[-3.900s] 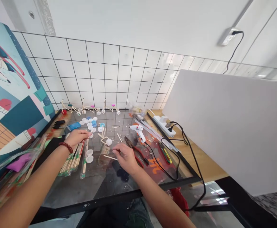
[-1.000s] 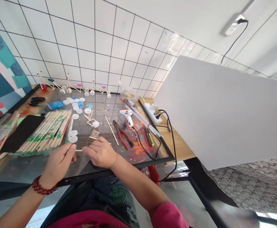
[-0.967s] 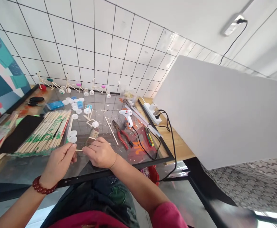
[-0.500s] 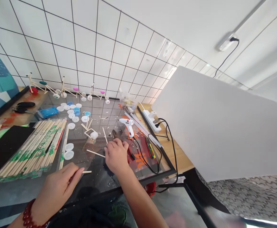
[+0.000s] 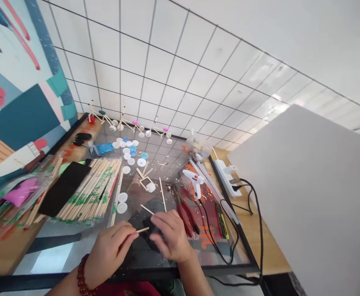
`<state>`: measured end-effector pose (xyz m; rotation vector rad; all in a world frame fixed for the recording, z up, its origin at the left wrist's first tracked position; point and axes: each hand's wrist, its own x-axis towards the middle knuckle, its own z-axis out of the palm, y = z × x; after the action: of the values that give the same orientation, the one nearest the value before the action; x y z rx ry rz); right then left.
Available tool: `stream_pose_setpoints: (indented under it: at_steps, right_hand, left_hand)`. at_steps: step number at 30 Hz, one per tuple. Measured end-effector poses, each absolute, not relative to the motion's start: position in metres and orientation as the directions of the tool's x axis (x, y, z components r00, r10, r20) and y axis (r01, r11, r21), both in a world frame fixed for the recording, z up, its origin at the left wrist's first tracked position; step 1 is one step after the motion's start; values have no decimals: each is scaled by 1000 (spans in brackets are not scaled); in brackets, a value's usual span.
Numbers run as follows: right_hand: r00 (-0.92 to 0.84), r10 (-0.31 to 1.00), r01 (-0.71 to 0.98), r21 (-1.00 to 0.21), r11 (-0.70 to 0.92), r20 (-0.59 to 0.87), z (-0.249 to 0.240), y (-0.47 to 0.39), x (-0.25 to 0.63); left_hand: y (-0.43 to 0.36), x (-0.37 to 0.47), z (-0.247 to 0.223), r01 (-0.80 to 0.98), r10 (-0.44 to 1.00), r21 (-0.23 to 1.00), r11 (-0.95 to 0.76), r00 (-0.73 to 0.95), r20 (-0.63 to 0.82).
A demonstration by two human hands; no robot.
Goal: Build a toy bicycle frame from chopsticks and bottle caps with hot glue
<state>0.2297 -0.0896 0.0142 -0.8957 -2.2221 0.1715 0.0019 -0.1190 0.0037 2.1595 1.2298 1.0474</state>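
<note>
My left hand [image 5: 113, 246], with a beaded bracelet at the wrist, pinches a short wooden stick [image 5: 142, 230] that juts to the right from the fingertips. Facing it, my right hand [image 5: 172, 237] has thumb and fingers apart with nothing visible between them, close to the stick's free end. Another loose stick [image 5: 147, 209] lies just behind the right fingers, and a longer one [image 5: 163, 193] farther back. Beyond them stands a small frame of sticks [image 5: 143, 182] with a white cap [image 5: 150, 187] at its side. Red-handled pliers [image 5: 186, 216] lie right of my right hand.
A white glue gun [image 5: 195, 181] rests at the right, its cord running near a power strip [image 5: 226, 176]. Bagged wooden sticks [image 5: 90, 191] and a black sheet [image 5: 65, 189] lie left. White and blue caps [image 5: 126, 151] and small stick-built models [image 5: 130, 124] are farther back.
My right hand has come away from beside the pliers toward my left hand, its fingers now apart. The left hand still holds the short stick. The view has swung left.
</note>
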Motion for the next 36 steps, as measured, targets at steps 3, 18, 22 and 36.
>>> stream_pose_setpoints:
  at_steps: [3,18,22,36]
  right_hand:
    - [-638,549,476,-283,832,540,11,-93,214]
    - [-648,588,545,-245,802,483,-2,-90,213]
    - [-608,599,552,-265,791,522,-4,-90,217]
    - [-609,591,541,-268,797,529,-2,-89,214]
  left_hand:
    - [-121,4,7,549,849,648,-528,338,406]
    - [-66,-88,19,967,918,154,-203,134,373]
    - [-63,-79,17,971,930,125,-203,152,336]
    - [-53,-66,16,962,920,42,-271,246,305]
